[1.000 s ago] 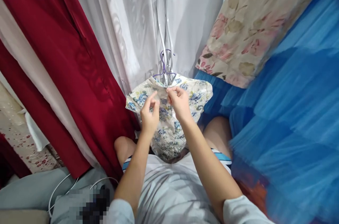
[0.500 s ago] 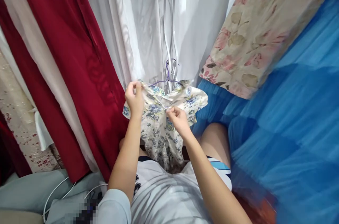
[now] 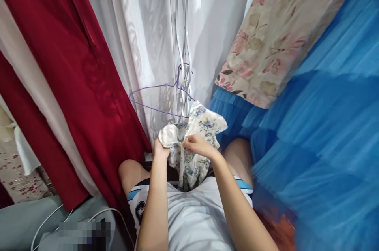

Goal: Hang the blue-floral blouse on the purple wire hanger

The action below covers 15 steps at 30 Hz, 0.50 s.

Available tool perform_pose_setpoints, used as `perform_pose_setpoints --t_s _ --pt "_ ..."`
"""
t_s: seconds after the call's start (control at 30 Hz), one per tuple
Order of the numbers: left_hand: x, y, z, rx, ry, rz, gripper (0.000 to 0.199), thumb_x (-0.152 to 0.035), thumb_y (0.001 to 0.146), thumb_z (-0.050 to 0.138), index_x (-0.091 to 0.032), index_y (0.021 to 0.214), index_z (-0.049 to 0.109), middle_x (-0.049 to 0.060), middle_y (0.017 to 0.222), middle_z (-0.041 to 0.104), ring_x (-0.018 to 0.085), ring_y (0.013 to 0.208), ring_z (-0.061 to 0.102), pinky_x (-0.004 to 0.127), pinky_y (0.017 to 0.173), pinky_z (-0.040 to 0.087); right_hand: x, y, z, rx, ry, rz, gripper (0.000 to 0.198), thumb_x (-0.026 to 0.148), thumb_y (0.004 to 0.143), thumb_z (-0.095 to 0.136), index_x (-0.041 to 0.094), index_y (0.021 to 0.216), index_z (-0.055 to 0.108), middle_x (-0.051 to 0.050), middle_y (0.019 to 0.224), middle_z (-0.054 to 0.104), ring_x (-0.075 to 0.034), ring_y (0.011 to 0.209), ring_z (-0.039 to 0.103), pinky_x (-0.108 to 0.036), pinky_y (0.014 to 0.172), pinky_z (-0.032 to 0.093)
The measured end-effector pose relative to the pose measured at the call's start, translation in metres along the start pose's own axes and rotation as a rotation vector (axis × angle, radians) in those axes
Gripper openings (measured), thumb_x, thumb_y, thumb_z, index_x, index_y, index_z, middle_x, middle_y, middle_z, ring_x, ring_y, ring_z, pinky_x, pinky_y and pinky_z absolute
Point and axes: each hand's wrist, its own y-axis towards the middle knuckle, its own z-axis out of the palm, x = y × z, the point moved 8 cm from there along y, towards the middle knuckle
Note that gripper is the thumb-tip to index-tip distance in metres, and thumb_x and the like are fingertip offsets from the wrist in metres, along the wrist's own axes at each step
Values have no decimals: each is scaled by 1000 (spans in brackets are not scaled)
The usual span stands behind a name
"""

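A white garment with blue flowers hangs half off a purple wire hanger. Its right shoulder is still over the hanger's right arm, while the left arm of the hanger is bare. My left hand is closed on the garment's left side, where the pale inside of the cloth shows. At the front opening, my right hand pinches the edge of the same garment. The lower part of the cloth droops between my knees.
White straps carry the hanger in front of white curtains. Long red cloth hangs at left. A pink-flowered cloth and blue layered tulle hang at right. White cables lie on a grey-green surface at lower left.
My left hand has drawn the garment's left shoulder off the hanger, moving down and slightly right. My right hand has shifted slightly down, still on the garment. The view has turned a little.
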Motion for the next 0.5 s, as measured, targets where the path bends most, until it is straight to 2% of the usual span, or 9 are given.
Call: perform_pose_setpoints --t_s 0.07,0.1,0.2,0.27,0.3,0.33,0.4,0.47,0.5 --pt "12 -15 27 129 99 -34 16 -28 79 69 -13 84 68 7 80 68 20 76 65 30 72 51 -2 -5 -4 48 -57 -10 21 34 67 74 17 70 62 1 60 62 -14 54 52 -24 51 39" --pt "13 -24 44 226 200 -8 17 -29 79 70 -13 83 68 6 79 67 18 74 64 28 71 50 2 -7 -6 57 -81 -41 23 33 64 77 18 72 63 0 64 63 -15 59 54 -25 55 42" --pt "0 -59 93 495 591 258 19 -35 85 67 -16 86 70 5 82 65 18 79 63 28 76 49 28 -15 -8 11 -22 -186 17 32 70 72 19 77 63 -1 73 64 -19 77 58 -30 75 49" --pt "-17 -76 108 521 752 463 21 -38 86 67 -19 94 73 7 94 66 22 94 62 32 90 48 43 -21 -11 -65 140 -220 13 33 79 63 20 80 62 -1 76 64 -20 82 58 -31 81 49" --pt "-25 -80 110 507 777 512 25 -40 86 68 -21 102 72 8 103 65 23 103 61 34 96 46 47 -24 -13 -106 238 -207 14 33 80 60 20 81 62 -2 76 64 -20 81 58 -31 79 49" --pt "-29 -81 108 497 767 505 31 -44 87 66 -23 110 71 9 109 65 24 110 59 35 100 44 49 -27 -15 -134 331 -176 15 34 80 59 20 81 62 -2 76 64 -19 77 58 -31 75 49" --pt "-23 -79 101 545 684 325 48 -58 91 53 -25 122 66 11 111 66 25 112 60 37 98 46 50 -36 -17 -115 457 -93 18 36 76 61 19 82 62 -3 75 64 -19 71 58 -29 67 49" --pt "-2 -81 93 656 610 73 64 -72 90 39 -22 118 69 13 100 69 27 102 65 39 89 51 55 -49 -21 -13 461 -51 22 36 70 67 17 80 65 -3 72 65 -18 65 58 -28 60 48" --pt "9 -85 90 718 610 -25 68 -76 86 41 -19 109 72 13 93 70 27 97 66 39 85 53 58 -57 -27 39 416 -44 23 36 68 70 16 78 67 -4 71 65 -18 62 58 -27 58 47"
